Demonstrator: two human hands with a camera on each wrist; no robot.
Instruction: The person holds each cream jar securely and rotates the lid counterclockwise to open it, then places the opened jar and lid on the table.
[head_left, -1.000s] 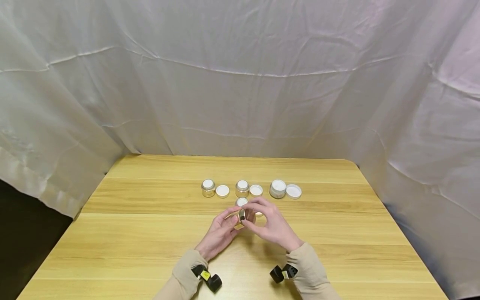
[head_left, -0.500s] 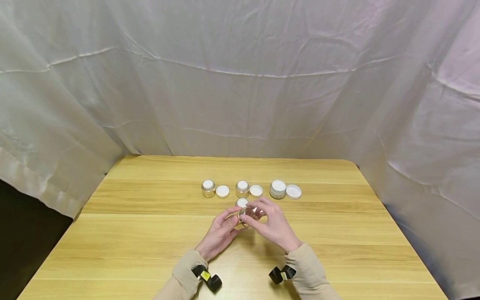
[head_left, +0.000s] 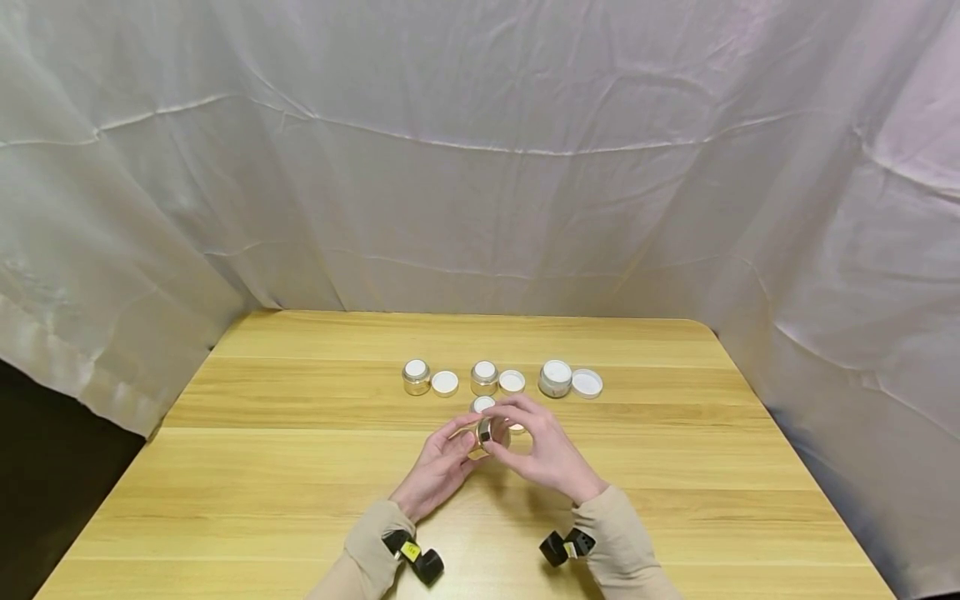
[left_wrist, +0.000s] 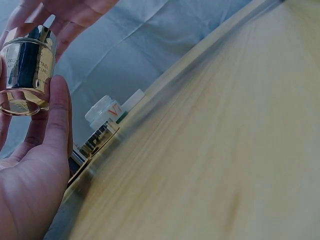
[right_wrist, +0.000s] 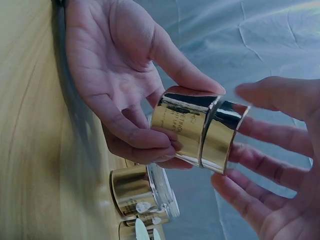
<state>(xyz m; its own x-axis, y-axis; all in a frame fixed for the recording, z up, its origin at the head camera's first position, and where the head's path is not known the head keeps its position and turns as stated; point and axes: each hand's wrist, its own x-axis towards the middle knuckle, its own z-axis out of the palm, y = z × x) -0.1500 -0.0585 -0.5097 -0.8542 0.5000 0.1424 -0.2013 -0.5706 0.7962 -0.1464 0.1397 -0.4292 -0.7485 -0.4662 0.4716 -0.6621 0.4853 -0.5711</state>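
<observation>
A shiny gold cosmetic jar [right_wrist: 175, 120] is raised off the table, tilted on its side in the head view. My left hand [head_left: 438, 471] holds its body, fingers and thumb around it. On the other end sits the gold lid [right_wrist: 220, 137]. My right hand [head_left: 551, 450] has its fingers curved round this lid, fingertips at the rim. The thumb is blurred in the right wrist view, and I cannot tell whether it touches. Just behind the hands stands a white-topped jar [head_left: 483, 404], partly hidden, with a lid [head_left: 517, 428] beside it.
Behind, in a row, stand a gold jar [head_left: 416, 379] with its upturned lid [head_left: 445, 383], another gold jar [head_left: 484, 381] with its lid [head_left: 512, 382], and a pale jar [head_left: 556, 381] with its lid [head_left: 587, 383]. A grey curtain [head_left: 480, 208] hangs behind the wooden table [head_left: 300, 450].
My right thumb and fingers moved round the lid and then back to about where they were a second ago. The left hand and the jar have stayed in place.
</observation>
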